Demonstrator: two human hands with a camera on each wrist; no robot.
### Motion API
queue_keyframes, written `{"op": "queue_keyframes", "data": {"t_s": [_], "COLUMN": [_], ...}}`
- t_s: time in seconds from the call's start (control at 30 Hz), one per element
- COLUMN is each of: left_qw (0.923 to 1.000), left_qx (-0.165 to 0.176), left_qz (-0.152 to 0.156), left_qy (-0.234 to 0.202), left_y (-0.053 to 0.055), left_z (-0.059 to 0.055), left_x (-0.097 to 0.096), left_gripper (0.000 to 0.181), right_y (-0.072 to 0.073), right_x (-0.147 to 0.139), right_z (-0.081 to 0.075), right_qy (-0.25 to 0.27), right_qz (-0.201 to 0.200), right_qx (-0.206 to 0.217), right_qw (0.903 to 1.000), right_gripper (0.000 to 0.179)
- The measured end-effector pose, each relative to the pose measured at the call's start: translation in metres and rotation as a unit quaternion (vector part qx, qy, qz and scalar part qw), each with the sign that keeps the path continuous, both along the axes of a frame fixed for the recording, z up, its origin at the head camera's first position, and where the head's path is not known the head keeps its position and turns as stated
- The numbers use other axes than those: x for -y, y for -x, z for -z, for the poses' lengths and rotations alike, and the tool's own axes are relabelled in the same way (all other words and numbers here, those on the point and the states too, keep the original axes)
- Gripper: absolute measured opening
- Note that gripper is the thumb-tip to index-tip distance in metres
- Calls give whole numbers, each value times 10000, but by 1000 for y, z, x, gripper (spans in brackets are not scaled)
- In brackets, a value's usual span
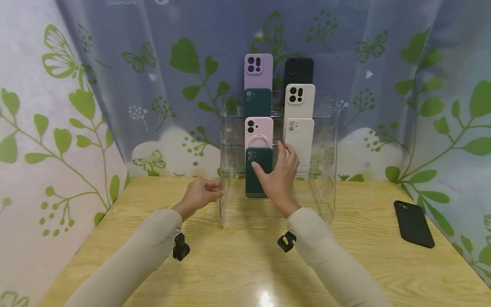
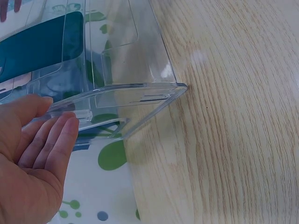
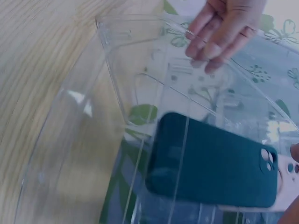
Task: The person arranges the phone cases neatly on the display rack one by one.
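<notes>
A clear acrylic display stand [image 1: 326, 187] holds phone cases in two columns on its tiers. My left hand [image 1: 199, 194] is at the stand's left side, thumb and fingers pinching its edge; in the left wrist view, the clear edge [image 2: 140, 86] runs between them. In front of the lower dark green phone case [image 1: 258, 181], my right hand [image 1: 281, 177] is held with thumb and fingers spread. Its thumb overlaps that case in the head view; contact cannot be told. Behind the case stands a pink phone case [image 1: 258, 125] with a ring. In the right wrist view only fingertips [image 3: 295, 153] show at the edge.
Above the pink case are another dark green case [image 1: 258, 102] and a purple case [image 1: 264, 79]. The right column has a cream case [image 1: 301, 147], a white case [image 1: 307, 102] and a black case [image 1: 303, 72]. Another black phone case [image 1: 414, 224] lies on the wooden table [image 1: 230, 264].
</notes>
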State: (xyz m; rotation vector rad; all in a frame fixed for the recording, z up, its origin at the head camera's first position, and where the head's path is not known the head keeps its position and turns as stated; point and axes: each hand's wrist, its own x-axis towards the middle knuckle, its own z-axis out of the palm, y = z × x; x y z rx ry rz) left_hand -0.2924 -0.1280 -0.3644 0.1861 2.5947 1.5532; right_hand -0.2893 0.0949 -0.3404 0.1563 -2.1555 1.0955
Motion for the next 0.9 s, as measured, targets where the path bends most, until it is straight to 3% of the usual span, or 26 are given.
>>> {"op": "queue_keyframes", "data": {"t_s": [0.17,0.57,0.9], "left_qw": [10000,10000,9999], "left_qx": [-44,-20,16], "left_qz": [3,10,-55], "left_qy": [-6,-69,-85], "left_y": [-1,-1,0], "left_z": [0,-1,1], "left_x": [0,-1,0], "left_gripper": [39,38,38], "right_y": [-8,-20,-39], "right_x": [-29,-121,-207], "right_z": [-3,5,23], "right_qy": [24,-306,-303], "right_qz": [56,626,1122], "right_qx": [199,70,942], "right_qw": [9998,9975,9887], "right_gripper": [80,77,80]}}
